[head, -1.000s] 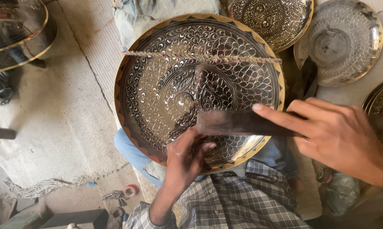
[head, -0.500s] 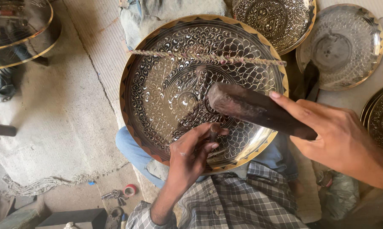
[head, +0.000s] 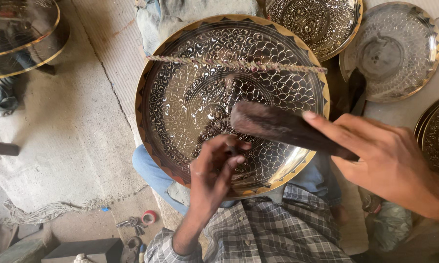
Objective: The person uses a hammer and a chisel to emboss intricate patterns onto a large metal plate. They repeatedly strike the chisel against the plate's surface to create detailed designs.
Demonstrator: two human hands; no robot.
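Here, the left hand [head: 214,178] pinches a small tool [head: 230,147] at the engraved tray's [head: 180,97] 6 o'clock; the right hand [head: 380,156] grips a hammer [head: 283,127].

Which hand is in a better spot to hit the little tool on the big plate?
Probably the right hand: it grips the dark mallet, raised just above the small tool. The left hand pinches that tool against the engraved plate.
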